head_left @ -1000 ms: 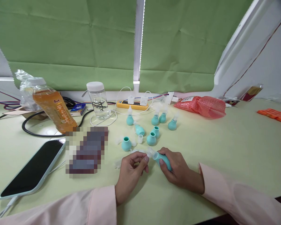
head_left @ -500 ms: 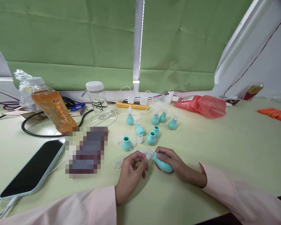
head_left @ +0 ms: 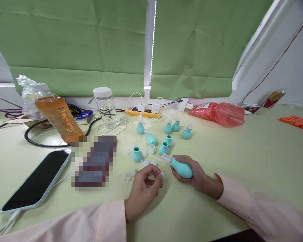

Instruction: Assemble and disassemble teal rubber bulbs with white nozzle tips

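Note:
My right hand (head_left: 189,169) is wrapped round a teal squeeze bulb (head_left: 182,168), which lies tilted with a clear connector (head_left: 166,158) on its neck pointing left. Between the thumb and fingertips of my left hand (head_left: 146,183) is a small translucent piece (head_left: 162,174), mostly hidden by the fingers. The two hands are apart. Just beyond my left hand lie small clear tips (head_left: 148,163), and to its left some white translucent parts (head_left: 129,174). Past them stands an open-necked teal bulb (head_left: 136,154), with two more open teal bulbs (head_left: 164,148) to its right.
Several teal bulbs with clear tops (head_left: 186,132) stand farther back. At left are a phone (head_left: 35,181), a tilted drink bottle (head_left: 59,116) and a clear water bottle (head_left: 108,112). A yellow power strip (head_left: 142,113) and a red bubble-wrap bag (head_left: 217,114) lie along the wall.
My right hand has moved right with the bulb, away from my left hand. The small piece in my left fingers has come apart from the bulb's clear connector.

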{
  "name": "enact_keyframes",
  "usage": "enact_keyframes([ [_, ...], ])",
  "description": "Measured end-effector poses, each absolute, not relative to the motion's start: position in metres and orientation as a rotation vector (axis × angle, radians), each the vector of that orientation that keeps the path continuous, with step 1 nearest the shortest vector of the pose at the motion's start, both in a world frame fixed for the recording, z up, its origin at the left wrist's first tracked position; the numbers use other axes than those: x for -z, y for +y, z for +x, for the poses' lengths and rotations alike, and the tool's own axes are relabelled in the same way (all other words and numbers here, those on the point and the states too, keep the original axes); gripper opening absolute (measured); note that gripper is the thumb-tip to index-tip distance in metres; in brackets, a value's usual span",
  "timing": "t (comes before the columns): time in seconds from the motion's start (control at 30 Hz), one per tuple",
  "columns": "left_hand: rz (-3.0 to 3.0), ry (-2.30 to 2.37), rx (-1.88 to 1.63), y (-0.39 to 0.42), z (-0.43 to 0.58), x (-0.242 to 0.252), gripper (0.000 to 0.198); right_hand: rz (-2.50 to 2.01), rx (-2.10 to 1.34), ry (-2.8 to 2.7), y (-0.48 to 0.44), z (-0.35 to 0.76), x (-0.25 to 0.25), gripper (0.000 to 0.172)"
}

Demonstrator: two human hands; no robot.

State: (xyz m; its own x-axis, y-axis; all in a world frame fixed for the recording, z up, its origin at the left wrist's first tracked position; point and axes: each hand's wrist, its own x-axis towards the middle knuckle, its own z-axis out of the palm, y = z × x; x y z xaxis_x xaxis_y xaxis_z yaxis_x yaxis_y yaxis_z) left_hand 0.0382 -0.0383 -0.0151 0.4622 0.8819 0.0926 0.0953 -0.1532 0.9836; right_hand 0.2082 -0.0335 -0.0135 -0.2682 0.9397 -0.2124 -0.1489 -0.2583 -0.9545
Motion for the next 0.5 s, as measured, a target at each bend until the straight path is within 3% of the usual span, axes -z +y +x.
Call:
enact_keyframes([
  [0.23, 2.78, 0.872, -0.674, -0.046, 0.04, 0.026, 0.011, -1.11, -1.341, -1.308, -0.038, 0.207, 0.015, 0.031],
  [0.5, 3.187, 0.938, -0.734, -0.03, 0.039, 0.035, 0.016, -1.113, -1.316, -1.441, -0.042, 0.205, 0.016, 0.026],
])
